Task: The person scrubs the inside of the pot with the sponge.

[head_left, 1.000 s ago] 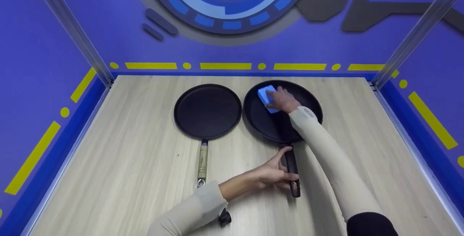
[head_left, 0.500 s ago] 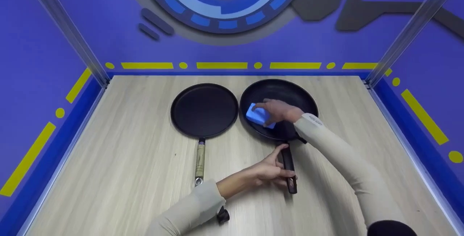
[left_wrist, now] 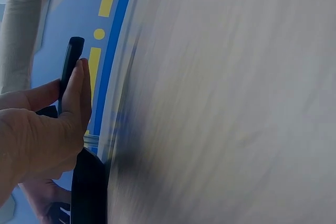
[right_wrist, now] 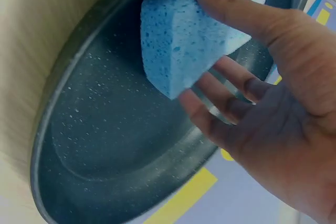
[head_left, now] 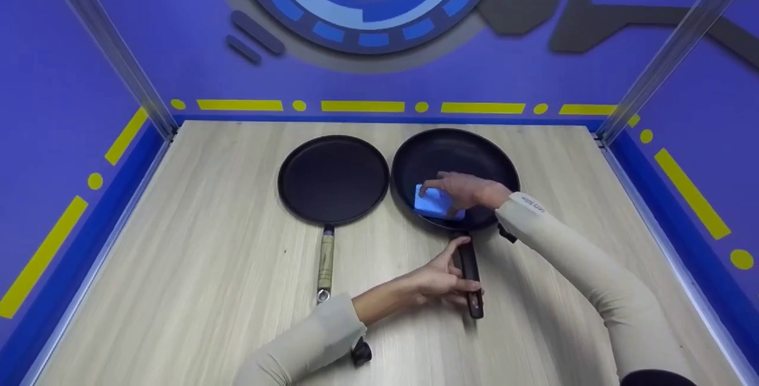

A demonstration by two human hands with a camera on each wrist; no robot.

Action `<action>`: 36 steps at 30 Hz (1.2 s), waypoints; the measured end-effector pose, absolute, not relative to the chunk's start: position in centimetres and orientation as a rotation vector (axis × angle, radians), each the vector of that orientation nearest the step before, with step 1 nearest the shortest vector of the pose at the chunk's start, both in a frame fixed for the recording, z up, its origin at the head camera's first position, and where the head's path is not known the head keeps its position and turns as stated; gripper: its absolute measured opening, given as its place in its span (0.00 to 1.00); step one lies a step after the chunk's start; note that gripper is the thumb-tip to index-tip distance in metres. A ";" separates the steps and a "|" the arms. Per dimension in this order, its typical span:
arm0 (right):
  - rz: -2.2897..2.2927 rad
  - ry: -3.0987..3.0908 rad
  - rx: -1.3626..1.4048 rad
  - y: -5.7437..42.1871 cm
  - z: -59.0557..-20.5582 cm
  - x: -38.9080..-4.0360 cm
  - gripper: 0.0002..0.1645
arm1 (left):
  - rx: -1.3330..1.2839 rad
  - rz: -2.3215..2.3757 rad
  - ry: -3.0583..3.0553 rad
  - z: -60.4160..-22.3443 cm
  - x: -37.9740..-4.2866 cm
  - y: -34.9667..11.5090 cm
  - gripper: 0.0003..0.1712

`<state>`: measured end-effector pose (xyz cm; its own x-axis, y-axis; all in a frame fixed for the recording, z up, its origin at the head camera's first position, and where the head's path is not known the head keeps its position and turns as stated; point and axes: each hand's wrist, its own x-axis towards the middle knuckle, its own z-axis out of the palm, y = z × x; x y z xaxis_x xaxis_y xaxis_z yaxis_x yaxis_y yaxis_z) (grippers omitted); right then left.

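Observation:
A dark frying pan (head_left: pixel 456 149) sits at the centre right of the table. My left hand (head_left: pixel 436 282) holds its black handle (head_left: pixel 468 261), thumb on top and fingers around the side. In the left wrist view the handle (left_wrist: pixel 72 64) shows between thumb and fingers. Inside the pan, at its near left part, my right hand (head_left: pixel 471 190) grips a blue sponge (head_left: pixel 431 202). The right wrist view shows the porous sponge (right_wrist: pixel 178 35) between thumb and fingertips, tilted against the pan's wall, with white specks on the pan's surface (right_wrist: pixel 121 124).
Left of the frying pan lies a flat black crepe pan (head_left: pixel 333 178), its wood-patterned handle (head_left: pixel 326 261) toward me. Their rims nearly meet. A blue back wall (head_left: pixel 379 86) and side walls enclose the pale wooden table (head_left: pixel 207 243).
The right hand has moved the sponge from the far left of the pan down along its left side to the near part. The left hand keeps its hold on the handle.

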<state>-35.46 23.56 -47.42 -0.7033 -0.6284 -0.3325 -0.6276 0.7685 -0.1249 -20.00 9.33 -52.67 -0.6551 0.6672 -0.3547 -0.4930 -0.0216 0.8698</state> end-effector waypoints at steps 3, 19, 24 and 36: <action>-0.017 2.666 -0.988 23.5 -47.9 -36.1 0.42 | 0.198 1.790 1.421 -52.7 -20.0 9.3 0.53; -0.074 2.890 -0.366 23.8 -48.9 -40.9 0.36 | 0.182 1.768 1.455 -52.7 -19.8 9.1 0.54; -0.092 2.880 -0.190 25.5 -48.6 -40.6 0.33 | 0.177 1.778 1.443 -52.9 -19.9 8.9 0.54; -0.141 2.903 -0.100 27.7 -48.4 -39.5 0.27 | 0.172 1.754 1.399 -52.8 -20.2 8.8 0.57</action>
